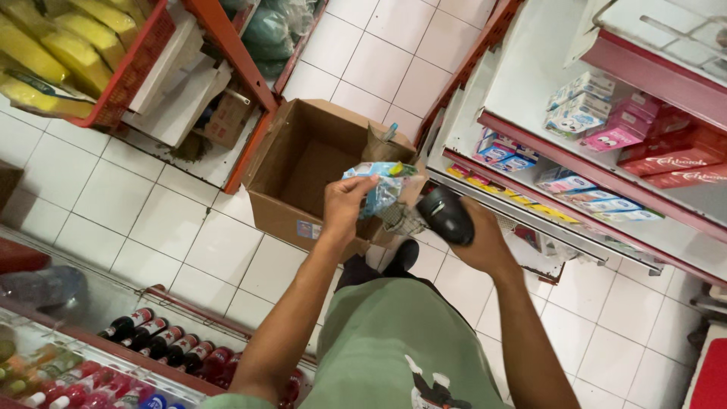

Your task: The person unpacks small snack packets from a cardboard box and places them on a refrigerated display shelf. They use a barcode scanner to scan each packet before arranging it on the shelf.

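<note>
Nearest the camera, along the bottom left corner of the view, a row of dark bottles with red caps [163,341] lies on a low shelf edge, necks pointing out toward the aisle so they can be seen from above. Above them the two forearms reach forward from a green shirt [394,341] over the white tiled floor [151,220]. The left hand [342,208] holds a small blue and green packet [379,185] by its lower edge, fingers curled and pinching the wrapper with the thumb, so that the packet's face is turned toward the other hand. The right hand [473,238] is wrapped around a black handheld scanner [445,214], fingers closed tight on its body; its head points at the packet, just beside it, which suits a reading held close. Both hang in the air over the near right corner of an open cardboard box [299,170] that stands on the floor with its flaps folded outward, leaving the inside easy to reach; its bottom looks mostly bare from here. Beyond, at the right edge, white and red shelves [530,91] carry small cartons [579,110] in blue, pink and red, set in rows facing the aisle. At the top left corner a red basket [129,76] holds yellow packs [68,45].
</note>
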